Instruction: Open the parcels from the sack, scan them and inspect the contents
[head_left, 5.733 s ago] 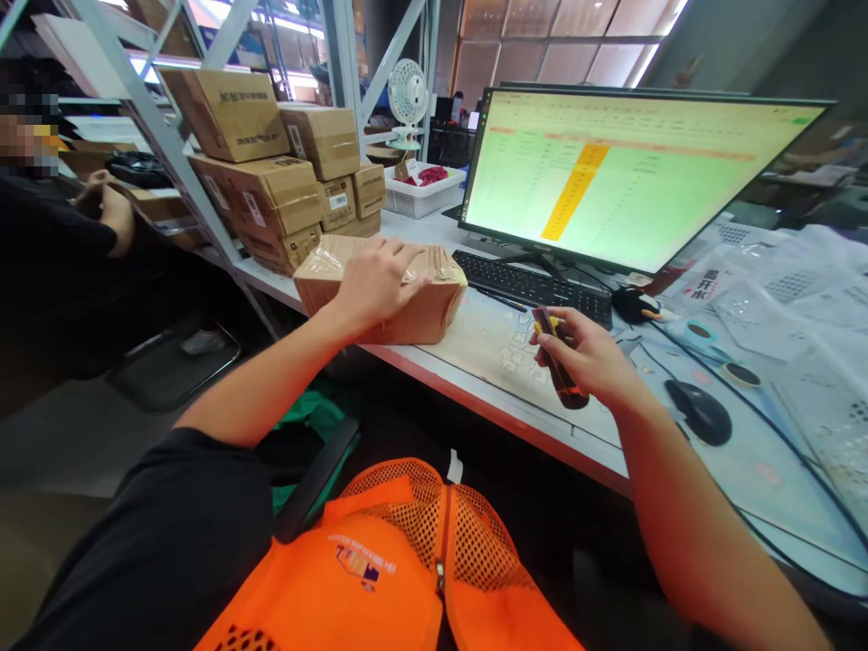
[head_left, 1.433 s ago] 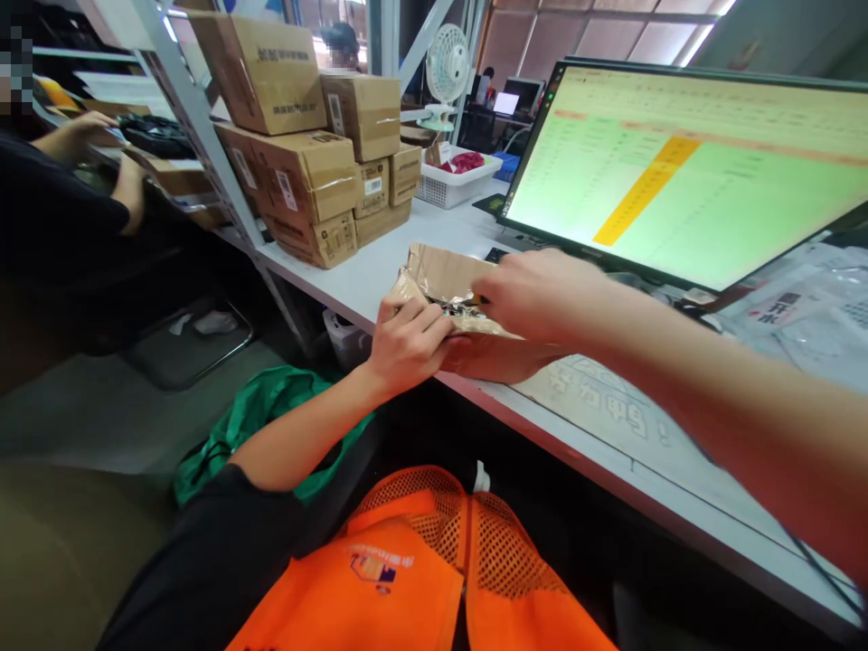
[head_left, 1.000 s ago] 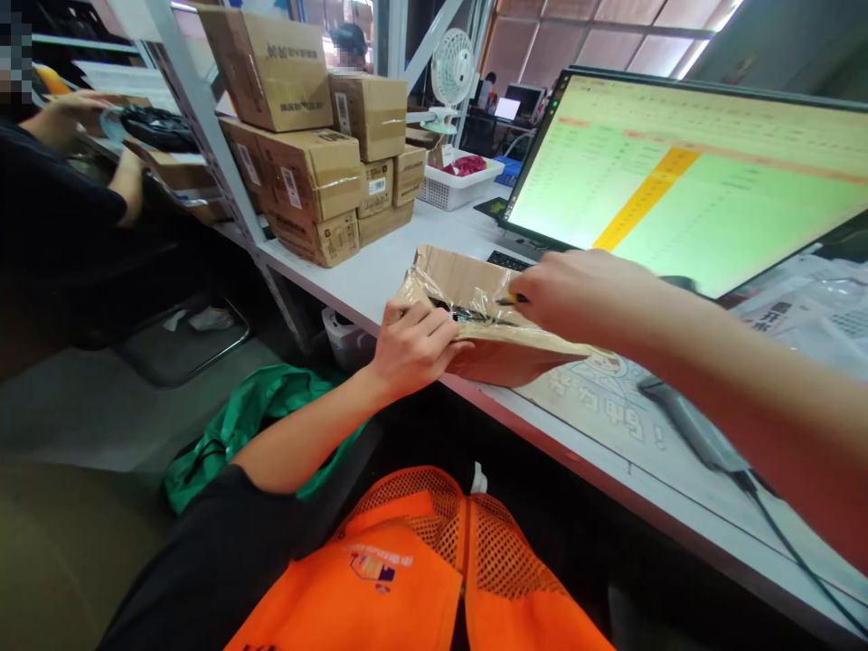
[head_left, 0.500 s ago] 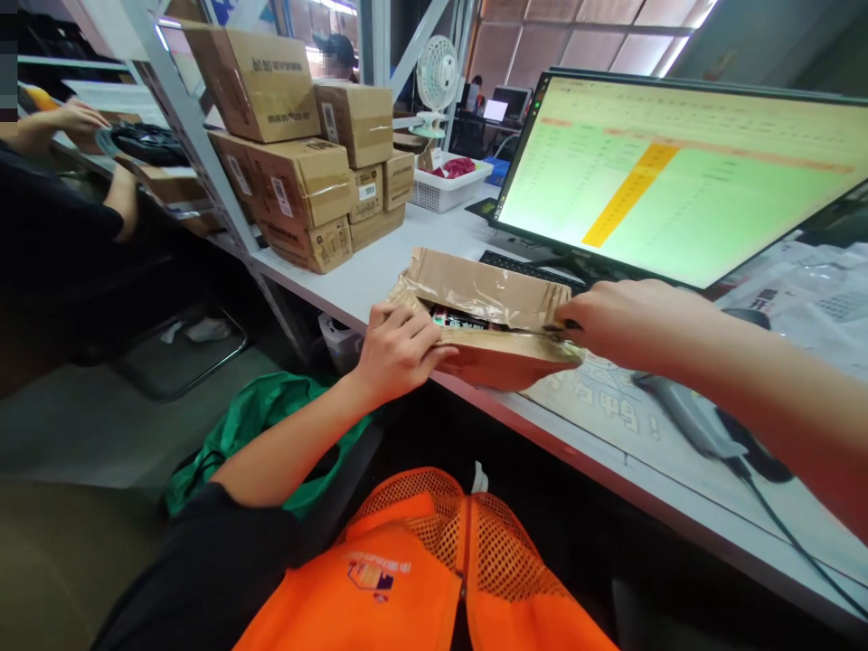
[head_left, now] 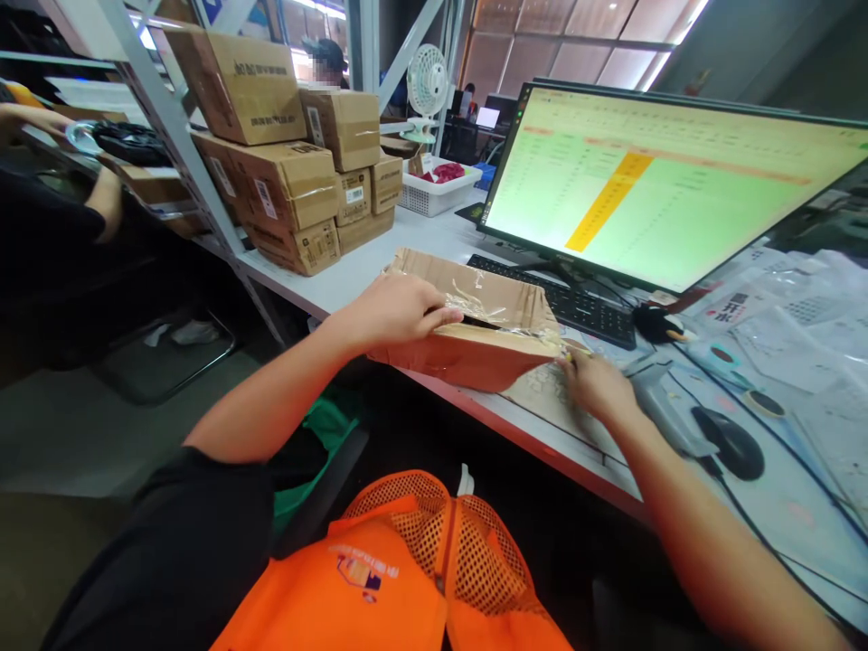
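1. Left hand (head_left: 400, 312): half closed and gripping the box (head_left: 467, 354) at its near top edge. The fingers (head_left: 444, 316) curl over the near flap towards the opening.
2. Right hand (head_left: 598, 387): curled shut, back up, resting on the desk (head_left: 407, 246) just right of the box's right corner. It holds a tool (head_left: 571, 355), of which only a yellow tip shows at the fingertips, close to the corner. Whether the tip touches the cardboard cannot be told.
3. Box, position: it lies between the two hands at the near edge of the desk, slightly overhanging it. The keyboard (head_left: 573, 306) and monitor (head_left: 668, 185) are beyond it.
4. Box, appearance: brown cardboard, low and wide. The top is parted along a seam, with the far flap raised and the near flap held down. Torn, wrinkled clear tape clings to the far flap and the right corner. Something dark shows in the gap, too hidden to identify.
5. Surroundings: a mouse (head_left: 729, 443) lies on the right of the desk. Stacked cartons (head_left: 285, 181) and a white basket (head_left: 434, 192) stand at the far left.
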Demonstrator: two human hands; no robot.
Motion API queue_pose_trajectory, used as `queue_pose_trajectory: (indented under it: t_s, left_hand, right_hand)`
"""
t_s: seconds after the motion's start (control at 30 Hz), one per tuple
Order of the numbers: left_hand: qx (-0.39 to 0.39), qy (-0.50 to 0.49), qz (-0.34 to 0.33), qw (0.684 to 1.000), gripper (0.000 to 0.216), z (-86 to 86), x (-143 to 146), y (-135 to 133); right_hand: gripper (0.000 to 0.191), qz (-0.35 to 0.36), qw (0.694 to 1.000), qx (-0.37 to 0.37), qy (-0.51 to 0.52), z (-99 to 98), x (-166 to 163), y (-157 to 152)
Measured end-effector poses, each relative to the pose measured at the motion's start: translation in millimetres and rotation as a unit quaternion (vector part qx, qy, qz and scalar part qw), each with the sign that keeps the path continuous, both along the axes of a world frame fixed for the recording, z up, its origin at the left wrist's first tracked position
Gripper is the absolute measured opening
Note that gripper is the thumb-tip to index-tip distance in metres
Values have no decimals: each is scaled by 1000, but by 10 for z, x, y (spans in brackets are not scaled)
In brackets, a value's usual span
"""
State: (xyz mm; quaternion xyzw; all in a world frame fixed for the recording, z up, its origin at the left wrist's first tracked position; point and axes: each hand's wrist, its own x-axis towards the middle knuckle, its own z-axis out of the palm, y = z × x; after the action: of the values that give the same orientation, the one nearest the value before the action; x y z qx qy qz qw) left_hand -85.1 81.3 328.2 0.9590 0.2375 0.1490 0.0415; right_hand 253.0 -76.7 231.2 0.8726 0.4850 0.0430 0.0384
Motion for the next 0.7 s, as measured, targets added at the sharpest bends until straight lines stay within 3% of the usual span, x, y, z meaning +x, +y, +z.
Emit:
queue_pose_trajectory:
  t_s: [0.1,0.17,0.27,0.33,0.4,0.53,0.7]
  left_hand:
    - [-51,64,-25,996,49,116,170,168]
    - [-75,99,-42,991,53,142,226,230]
    - [-80,135,-54,986,61,145,235,254]
    - [-75,138,-56,986,62,143,219,246]
    - [-78,132,-49,987,60,138,202,234]
    - [-64,97,-41,992,60,102,170,219]
    - [-3,-19,-33,999,63,35,152,212]
  right_hand:
    - [53,10,1000,-2,-22,-239,18,-41]
    - [53,28,999,21,-6,-218,63,-49]
    - [51,87,983,147,72,71,103,-5]
    - [47,155,945,257,133,366,49,75]
    - [43,234,902,316,177,652,-77,201]
    - [37,359,867,260,227,972,-353,560]
    - [40,384,865,167,277,995,-321,905]
